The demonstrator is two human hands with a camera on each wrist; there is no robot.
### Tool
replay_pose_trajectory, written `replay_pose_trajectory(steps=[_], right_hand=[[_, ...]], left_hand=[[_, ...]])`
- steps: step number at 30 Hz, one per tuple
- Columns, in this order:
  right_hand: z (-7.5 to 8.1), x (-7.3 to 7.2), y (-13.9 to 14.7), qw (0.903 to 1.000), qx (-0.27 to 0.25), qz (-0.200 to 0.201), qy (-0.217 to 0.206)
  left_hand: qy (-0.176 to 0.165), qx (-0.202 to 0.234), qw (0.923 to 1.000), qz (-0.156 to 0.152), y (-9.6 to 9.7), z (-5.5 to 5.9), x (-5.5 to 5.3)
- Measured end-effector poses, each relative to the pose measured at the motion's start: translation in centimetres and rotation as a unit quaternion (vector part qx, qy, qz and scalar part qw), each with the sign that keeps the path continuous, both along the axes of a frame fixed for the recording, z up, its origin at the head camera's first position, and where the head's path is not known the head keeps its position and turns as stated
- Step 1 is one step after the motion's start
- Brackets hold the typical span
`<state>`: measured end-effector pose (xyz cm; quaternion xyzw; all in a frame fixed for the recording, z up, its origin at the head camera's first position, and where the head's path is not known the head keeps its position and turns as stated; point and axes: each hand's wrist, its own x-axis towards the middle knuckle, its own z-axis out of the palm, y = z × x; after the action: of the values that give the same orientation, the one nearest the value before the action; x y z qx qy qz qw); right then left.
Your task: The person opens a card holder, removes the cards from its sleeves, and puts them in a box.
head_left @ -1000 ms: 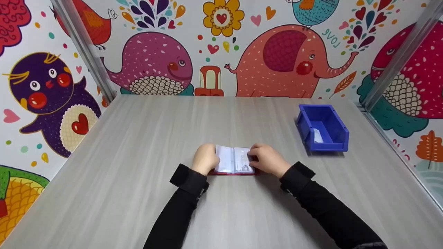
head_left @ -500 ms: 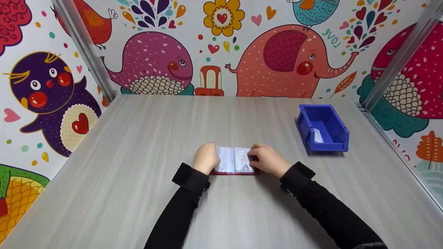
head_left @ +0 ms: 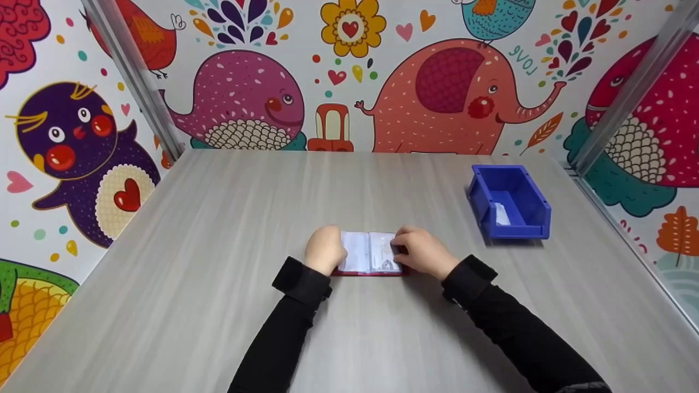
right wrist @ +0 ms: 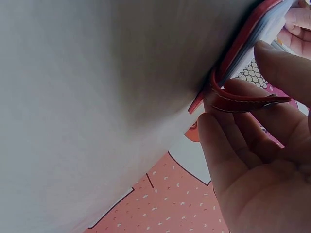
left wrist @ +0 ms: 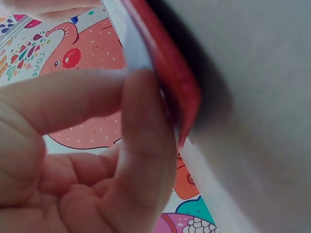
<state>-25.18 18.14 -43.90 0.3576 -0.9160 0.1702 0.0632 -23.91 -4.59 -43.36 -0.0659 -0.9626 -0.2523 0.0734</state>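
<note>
Left grip (head_left: 326, 250) on open red booklet (head_left: 360, 253)

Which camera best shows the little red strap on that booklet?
The right wrist view: it shows the red strap up close, curved, with its pale stitching visible. The head view shows the booklet lying open, but I can't make out the strap there. The left wrist view shows the red cover and pages, no strap.
</note>
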Motion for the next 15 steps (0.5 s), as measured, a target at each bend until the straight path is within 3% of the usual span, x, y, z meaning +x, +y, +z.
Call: replay_pose_trajectory(steps=[15], right_hand=[[0.04,-0.03,-0.12,1.0000,0.003,0.001,0.002]], left_hand=[[-0.014,-0.008,0.9998,0.009,0.09,0.18,0.06]])
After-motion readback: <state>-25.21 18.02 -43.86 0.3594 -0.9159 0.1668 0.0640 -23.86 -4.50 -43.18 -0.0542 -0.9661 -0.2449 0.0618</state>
